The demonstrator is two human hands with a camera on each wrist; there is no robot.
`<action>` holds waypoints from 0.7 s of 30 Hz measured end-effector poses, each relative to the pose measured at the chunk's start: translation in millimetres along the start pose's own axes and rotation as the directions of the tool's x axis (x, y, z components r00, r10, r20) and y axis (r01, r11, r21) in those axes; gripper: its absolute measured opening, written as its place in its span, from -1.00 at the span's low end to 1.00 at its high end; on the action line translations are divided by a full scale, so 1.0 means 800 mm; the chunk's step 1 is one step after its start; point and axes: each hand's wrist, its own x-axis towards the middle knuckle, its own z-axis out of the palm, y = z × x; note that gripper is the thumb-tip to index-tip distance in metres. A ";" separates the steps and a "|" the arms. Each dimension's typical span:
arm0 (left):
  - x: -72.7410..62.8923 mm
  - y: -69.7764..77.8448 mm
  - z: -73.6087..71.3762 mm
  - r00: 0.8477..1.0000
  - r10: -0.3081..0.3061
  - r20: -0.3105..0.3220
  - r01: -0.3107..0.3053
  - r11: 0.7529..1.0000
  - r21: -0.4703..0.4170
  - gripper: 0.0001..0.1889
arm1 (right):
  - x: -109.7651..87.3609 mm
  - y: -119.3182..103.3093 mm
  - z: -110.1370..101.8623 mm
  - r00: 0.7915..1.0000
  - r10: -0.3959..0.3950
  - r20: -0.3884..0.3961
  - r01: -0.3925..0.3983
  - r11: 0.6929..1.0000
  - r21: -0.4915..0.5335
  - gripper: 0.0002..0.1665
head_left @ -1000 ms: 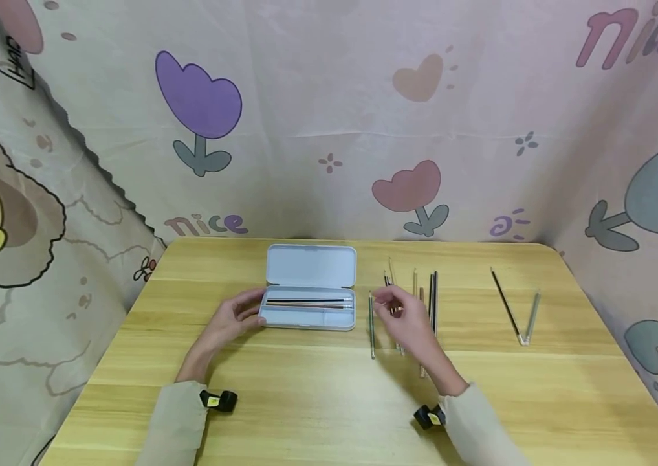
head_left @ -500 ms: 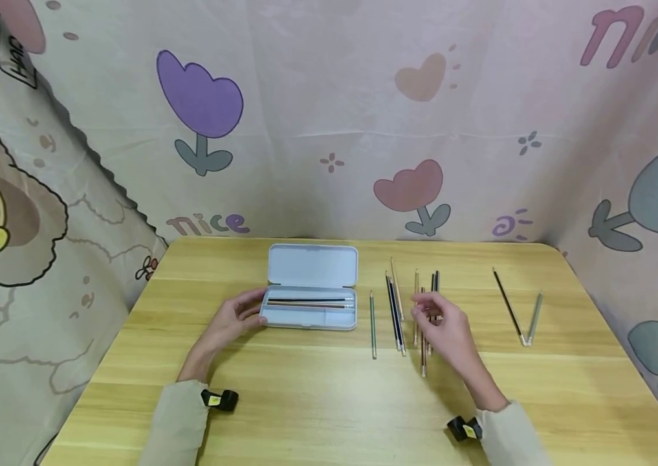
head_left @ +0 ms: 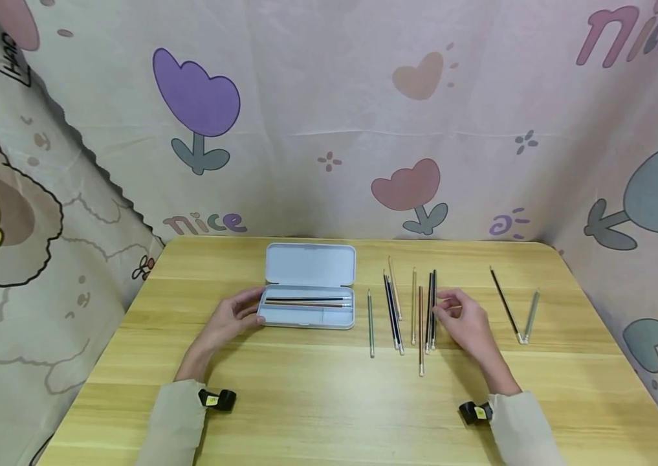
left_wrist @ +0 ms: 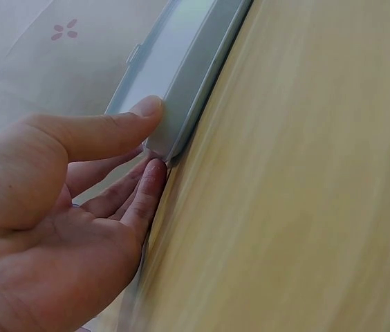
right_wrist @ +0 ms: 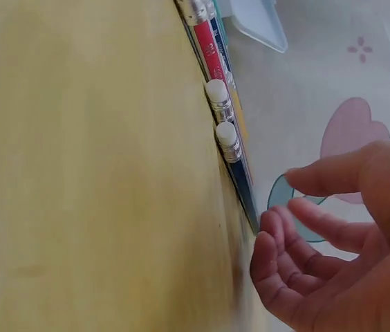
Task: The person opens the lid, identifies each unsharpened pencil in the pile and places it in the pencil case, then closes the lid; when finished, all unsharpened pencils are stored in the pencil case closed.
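Observation:
A light blue pencil case (head_left: 294, 317) lies on the table with its lid (head_left: 310, 264) raised behind it. Inside are a dark pencil (head_left: 305, 299) and a brown pencil (head_left: 305, 305). My left hand (head_left: 232, 320) grips the case's left end, thumb on the top edge, as the left wrist view (left_wrist: 77, 187) also has it. Beside the rightmost of two dark pencils (head_left: 434, 310), my right hand (head_left: 465, 323) hovers with nothing between thumb and index finger. In the right wrist view, its lower fingertips (right_wrist: 267, 242) come close to a dark pencil's far end; whether they touch it cannot be told.
Left of the right hand lie several loose pencils: a green one (head_left: 371, 327), a dark cluster (head_left: 393, 317), a pale one (head_left: 413, 310) and a reddish-brown one (head_left: 421, 336). Farther right, a black pencil (head_left: 506, 304) and a grey-green one (head_left: 533, 317) form a V.
My right hand has moved rightward, past the dark cluster and the brown pencils, to the right side of the dark pair. The left hand stays on the case.

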 end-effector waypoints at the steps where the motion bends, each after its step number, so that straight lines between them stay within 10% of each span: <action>1: 0.000 0.000 0.000 1.000 -0.002 0.000 0.002 1.000 -0.001 -0.30 | 0.000 0.002 -0.001 1.000 0.009 0.018 -0.009 1.000 -0.002 -0.60; 21: -0.001 0.001 0.000 1.000 -0.005 -0.001 0.005 1.000 0.004 -0.30 | -0.003 0.004 -0.005 0.998 0.039 0.044 -0.027 0.969 -0.244 -0.57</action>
